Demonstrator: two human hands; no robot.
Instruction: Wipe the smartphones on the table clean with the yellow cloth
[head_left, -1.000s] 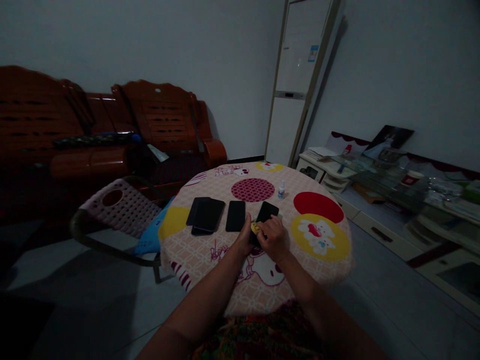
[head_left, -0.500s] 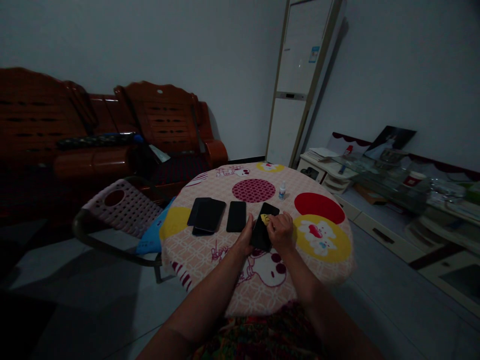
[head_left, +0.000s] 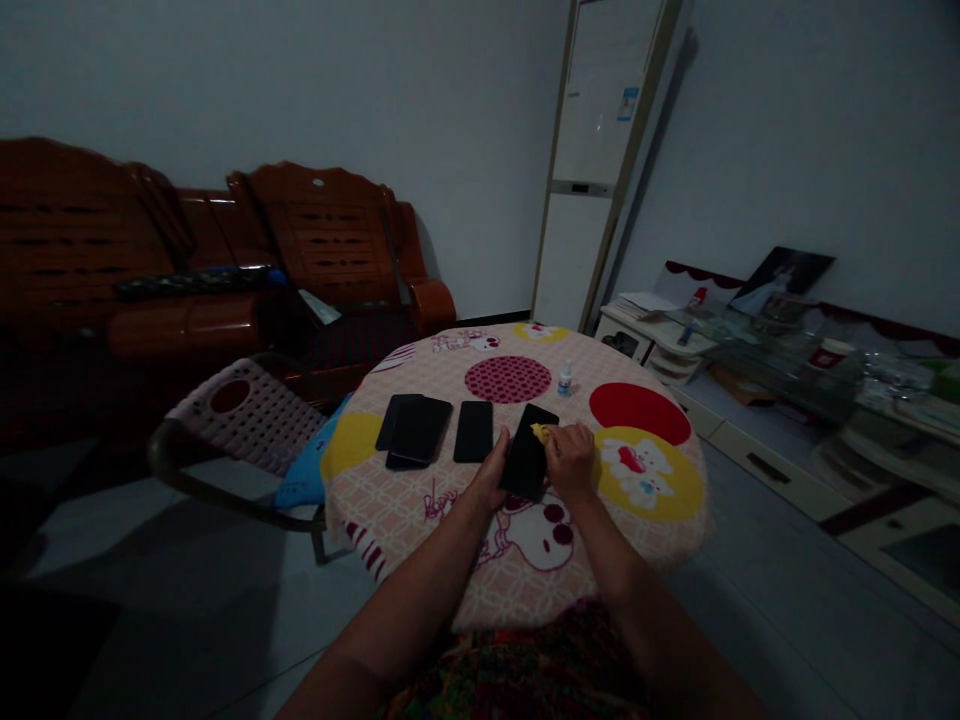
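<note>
A black smartphone [head_left: 526,462] lies tilted on the tablecloth in front of me. My left hand [head_left: 491,476] grips its left edge, thumb along the side. In my right hand [head_left: 571,460] a small yellow cloth [head_left: 540,432] is pinched between closed fingers, over the phone's upper right part. Left of that phone rests another black phone [head_left: 473,432]. Farther left, several dark flat devices lie overlapped, with a black tablet-like one [head_left: 421,430] on top. A small white bottle [head_left: 565,380] stands upright beyond the phone.
The round table wears a patterned cloth [head_left: 442,380]. A woven-back chair [head_left: 240,415] with a blue bag [head_left: 307,470] is close on the left. Wooden seats [head_left: 322,230] line the wall. A tall white cabinet-like unit [head_left: 574,250] stands behind, and a low cabinet [head_left: 780,475] at right.
My right hand and the yellow cloth have shifted slightly right over the phone, toward its right edge. My left hand keeps its grip on the phone.
</note>
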